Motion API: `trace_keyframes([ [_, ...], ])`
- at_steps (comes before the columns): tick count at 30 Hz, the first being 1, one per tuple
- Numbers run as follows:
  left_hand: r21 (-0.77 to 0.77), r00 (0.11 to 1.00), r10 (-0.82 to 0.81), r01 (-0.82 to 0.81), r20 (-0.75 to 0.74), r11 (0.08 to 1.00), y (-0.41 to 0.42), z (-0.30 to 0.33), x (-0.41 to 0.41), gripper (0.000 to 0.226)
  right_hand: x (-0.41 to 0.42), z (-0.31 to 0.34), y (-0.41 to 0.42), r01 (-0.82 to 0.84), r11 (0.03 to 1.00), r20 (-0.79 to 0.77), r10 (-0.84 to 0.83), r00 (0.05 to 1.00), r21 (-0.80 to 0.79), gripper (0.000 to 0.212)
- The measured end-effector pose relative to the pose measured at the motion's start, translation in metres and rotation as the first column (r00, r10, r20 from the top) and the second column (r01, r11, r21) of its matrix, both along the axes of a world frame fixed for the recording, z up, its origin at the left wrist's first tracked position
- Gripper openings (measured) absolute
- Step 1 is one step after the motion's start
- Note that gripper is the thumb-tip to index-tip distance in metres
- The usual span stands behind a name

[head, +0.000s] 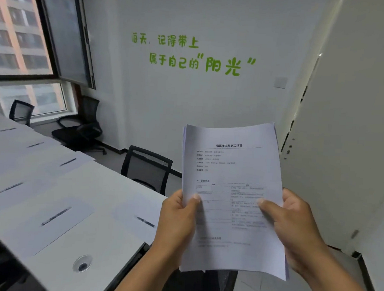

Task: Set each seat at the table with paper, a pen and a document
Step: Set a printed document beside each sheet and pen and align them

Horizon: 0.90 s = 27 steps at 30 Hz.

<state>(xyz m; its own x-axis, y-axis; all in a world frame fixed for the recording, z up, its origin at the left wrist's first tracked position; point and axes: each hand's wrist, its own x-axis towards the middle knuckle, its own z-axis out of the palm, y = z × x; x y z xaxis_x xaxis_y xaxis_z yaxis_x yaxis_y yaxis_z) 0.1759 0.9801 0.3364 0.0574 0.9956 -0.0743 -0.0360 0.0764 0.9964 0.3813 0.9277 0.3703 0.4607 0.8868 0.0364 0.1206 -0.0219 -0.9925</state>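
White wall ahead with green lettering [192, 54], a long pale table [107, 185] running off to the left, and right in the middle of the view, up in the air in front of the person's chest, the stack of documents [234, 170]. It's held off the table entirely, just past the table's near corner. Left hand [177, 221] clamps the lower left edge, thumb on the printed face and fingers tucked behind; right hand [294, 223] does the same on the lower right edge, thumb laid across the table of text. Both hands closed on the stack, well apart from each other.

How will it handle? Light, thin, floppy paper by the look of it: the top edge already bows a little, and several sheet edges peek out at the upper corners, so the pile is loose, not bound as far as I can tell. Sheets should slide over one another readily, so peeling off the top copy likely wants a thumb push near a lower corner while the other hand keeps the rest pinched. Grip at the edges, not the middle; a crumple is the main risk.

Orientation: long axis runs near upright, tipped slightly, heading at the top and away from the person, printed face toward the camera.

Out on the table, blank sheets [56, 222] lie at the seats, each with a dark pen [56, 215] resting on it; another pen [145, 221] sits just left of the left hand. Black mesh chairs [148, 167] stand along the far side, window [24, 34] beyond
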Motion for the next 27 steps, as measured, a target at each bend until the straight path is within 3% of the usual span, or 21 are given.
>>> trace_keyframes([
  [12, -0.052, 0.94, 0.333, -0.337, -0.074, 0.94, 0.091, -0.012, -0.029, 0.024, -0.024, -0.013, 0.156, -0.344, 0.938, -0.06, 0.34, 0.938, -0.054, 0.017],
  [27, -0.147, 0.693, 0.715, -0.72, -0.093, 0.679, 0.173, -0.05, 0.044, 0.022, 0.019, -0.068, 0.344, -0.742, 0.65, -0.141, 0.729, 0.67, -0.167, 0.019],
])
